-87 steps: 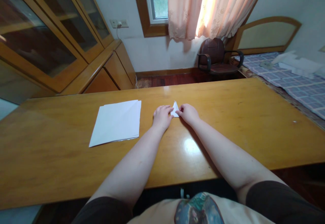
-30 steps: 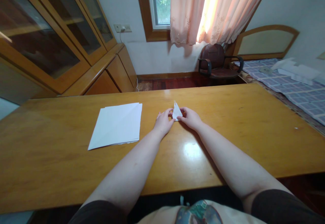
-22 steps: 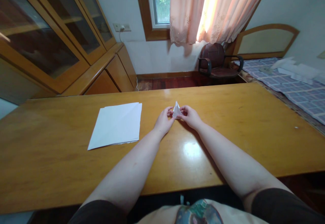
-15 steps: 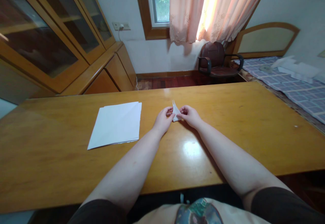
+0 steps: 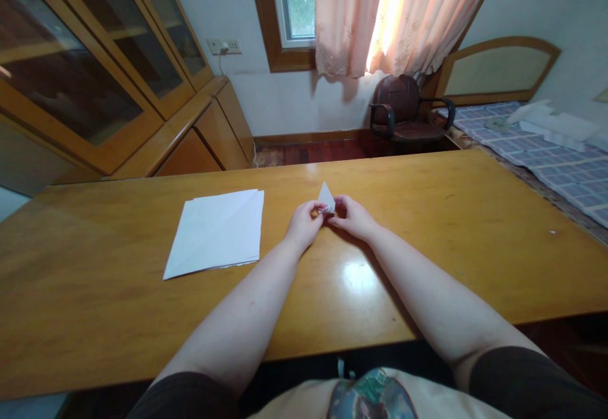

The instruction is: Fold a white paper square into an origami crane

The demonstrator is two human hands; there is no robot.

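Observation:
A small piece of folded white paper is held up over the wooden table, its pointed tip facing away from me and layered folds along its near edge. My left hand pinches its lower left side between thumb and fingers. At the lower right edge, the curled fingers and thumb of my right hand close on the same paper; part of that grip is hidden. To the left of my hands lies a stack of white paper sheets, flat with slightly uneven edges.
The wooden table spans the view. Beyond it stand a brown armchair and a bed with a checked cover. A glass-door cabinet rises at the left, and a pink curtain hangs by the window.
The folded paper has been turned over in my fingers: two thin points stood up before, and now one broad triangular face shows. My hands have shifted only slightly.

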